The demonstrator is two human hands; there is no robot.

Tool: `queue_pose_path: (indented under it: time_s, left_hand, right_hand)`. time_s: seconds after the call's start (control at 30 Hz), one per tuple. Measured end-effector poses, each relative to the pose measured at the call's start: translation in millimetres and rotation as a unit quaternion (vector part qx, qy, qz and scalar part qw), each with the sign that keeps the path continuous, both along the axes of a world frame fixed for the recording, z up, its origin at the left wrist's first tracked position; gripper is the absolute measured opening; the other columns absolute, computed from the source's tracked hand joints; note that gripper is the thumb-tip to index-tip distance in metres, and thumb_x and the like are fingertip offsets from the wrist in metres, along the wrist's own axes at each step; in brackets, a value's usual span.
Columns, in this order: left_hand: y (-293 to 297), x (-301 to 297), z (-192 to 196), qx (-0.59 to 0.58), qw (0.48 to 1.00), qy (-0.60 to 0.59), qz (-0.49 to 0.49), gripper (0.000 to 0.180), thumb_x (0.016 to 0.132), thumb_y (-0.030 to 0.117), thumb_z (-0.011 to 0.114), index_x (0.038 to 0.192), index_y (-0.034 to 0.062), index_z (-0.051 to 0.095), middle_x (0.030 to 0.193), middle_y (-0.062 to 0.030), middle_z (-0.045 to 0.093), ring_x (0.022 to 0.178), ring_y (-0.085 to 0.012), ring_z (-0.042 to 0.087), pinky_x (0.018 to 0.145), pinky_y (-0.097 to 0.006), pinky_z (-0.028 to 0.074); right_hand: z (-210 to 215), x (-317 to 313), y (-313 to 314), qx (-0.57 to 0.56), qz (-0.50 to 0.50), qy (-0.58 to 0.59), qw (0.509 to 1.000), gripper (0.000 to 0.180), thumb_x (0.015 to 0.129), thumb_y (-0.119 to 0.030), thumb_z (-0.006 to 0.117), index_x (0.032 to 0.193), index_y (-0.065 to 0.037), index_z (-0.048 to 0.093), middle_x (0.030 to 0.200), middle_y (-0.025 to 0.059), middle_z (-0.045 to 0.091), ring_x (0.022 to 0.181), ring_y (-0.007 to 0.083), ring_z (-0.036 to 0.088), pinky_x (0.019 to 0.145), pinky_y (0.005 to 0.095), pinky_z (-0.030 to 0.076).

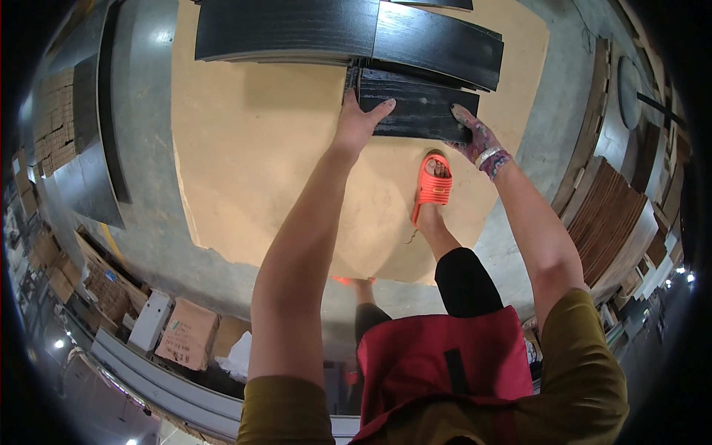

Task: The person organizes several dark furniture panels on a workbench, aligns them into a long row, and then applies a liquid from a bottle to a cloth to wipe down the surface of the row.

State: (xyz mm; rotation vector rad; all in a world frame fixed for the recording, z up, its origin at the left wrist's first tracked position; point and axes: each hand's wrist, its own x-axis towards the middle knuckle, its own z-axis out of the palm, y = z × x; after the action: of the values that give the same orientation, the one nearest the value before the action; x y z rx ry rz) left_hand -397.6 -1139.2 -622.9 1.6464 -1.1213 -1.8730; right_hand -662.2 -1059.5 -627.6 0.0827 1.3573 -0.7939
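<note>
A black board (pixel 419 111) with a faint wood grain lies between my hands, just nearer than the stacked black boards. My left hand (pixel 357 124), bare, is closed at its left end with the thumb over the top face; the other fingers are mostly hidden. At the right end, my right hand (pixel 475 135), in a patterned glove, grips the board's corner, thumb on top and fingers under the near edge. Beyond it, a wide stack of black boards (pixel 289 30) stands at the left, meeting another stack (pixel 437 46) on the right.
A tan sheet (pixel 274 156) covers the concrete floor (pixel 152 163). My foot in an orange slipper (pixel 435 182) stands on it, close to the held board. Stacked brown boards (pixel 608 222) are at the right; a cardboard stack (pixel 55 122) and dark panels (pixel 111 111) are at the left.
</note>
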Motion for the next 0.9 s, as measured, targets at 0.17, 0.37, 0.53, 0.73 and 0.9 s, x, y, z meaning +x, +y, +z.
queue_pose_path:
  time_s: [0.17, 0.37, 0.53, 0.73, 0.9]
  left_hand:
    - [28.3, 7.9, 1.8, -0.055, 0.996, 0.035, 0.063, 0.075, 0.073, 0.032, 0.08, 0.127, -0.0046, 0.043, 0.12, -0.0225, 0.05, 0.11, -0.0316, 0.052, 0.097, -0.038, 0.042]
    - [123.0, 16.2, 103.5, -0.018, 0.998, -0.035, 0.057, 0.076, 0.076, 0.031, 0.077, 0.133, -0.0019, 0.037, 0.123, -0.0218, 0.036, 0.117, -0.0345, 0.039, 0.102, -0.04, 0.036]
    - [247.8, 66.6, 178.9, 0.119, 0.963, 0.129, 0.207, 0.062, 0.08, 0.018, 0.074, 0.128, -0.0017, 0.041, 0.116, -0.0143, 0.052, 0.108, -0.0224, 0.052, 0.093, -0.033, 0.043]
    - [359.4, 141.1, 302.2, 0.222, 0.941, 0.125, 0.224, 0.068, 0.084, 0.014, 0.07, 0.137, 0.0013, 0.03, 0.126, -0.0139, 0.05, 0.115, -0.0208, 0.049, 0.1, -0.034, 0.04]
    - [437.8, 189.2, 395.6, 0.288, 0.913, 0.059, 0.284, 0.066, 0.087, 0.018, 0.067, 0.138, 0.0012, 0.029, 0.127, -0.0143, 0.049, 0.114, -0.0231, 0.05, 0.099, -0.035, 0.041]
  right_hand:
    - [31.1, 12.7, -0.5, 0.009, -0.012, 0.047, 0.999, 0.043, 0.089, -0.022, 0.061, 0.129, -0.008, 0.054, 0.123, 0.004, 0.059, 0.106, 0.0168, 0.059, 0.089, 0.0336, 0.05]
    - [114.1, 6.8, 95.8, 0.001, 0.002, 0.072, 0.997, 0.042, 0.083, -0.015, 0.069, 0.121, -0.002, 0.057, 0.114, 0.0089, 0.063, 0.106, 0.0182, 0.06, 0.096, 0.0321, 0.047]
    - [234.0, 82.8, 165.0, 0.066, 0.044, 0.029, 0.996, 0.079, 0.077, -0.013, 0.072, 0.143, -0.008, 0.029, 0.116, 0.0095, 0.059, 0.106, 0.0209, 0.058, 0.095, 0.0383, 0.048]
    - [309.7, 128.8, 276.7, 0.055, 0.157, 0.021, 0.986, 0.093, 0.083, -0.011, 0.07, 0.149, -0.014, 0.005, 0.113, 0.024, 0.062, 0.103, 0.0291, 0.064, 0.094, 0.0397, 0.049]
    - [345.5, 164.5, 320.7, 0.108, 0.187, -0.109, 0.97, 0.087, 0.088, -0.02, 0.063, 0.149, -0.01, 0.001, 0.133, 0.0306, 0.034, 0.12, 0.0371, 0.041, 0.102, 0.0459, 0.036]
